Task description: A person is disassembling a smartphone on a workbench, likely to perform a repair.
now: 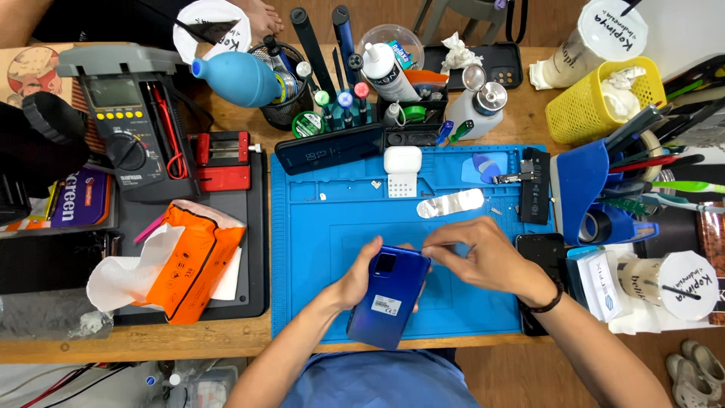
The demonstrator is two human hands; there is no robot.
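Observation:
A blue smartphone point(390, 297) lies back side up over the near edge of the blue work mat point(317, 249). My left hand point(359, 276) grips the phone along its left side, thumb near the camera block. My right hand point(480, 255) pinches at the phone's upper right corner, fingers curled together on its edge. A black band sits on my right wrist. Further back on the mat lie a silvery foil strip point(451, 202), a white case point(402, 160), a black battery point(535, 186) and a dark phone point(329, 149) propped on its side.
An orange tissue pack point(198, 257) and a multimeter point(124, 121) are at the left. A mesh cup of tools point(291, 91), bottles point(479, 106) and a blue blower point(234, 77) stand at the back. A yellow basket point(596, 102), blue tool holder point(596, 189) and lidded cups sit right.

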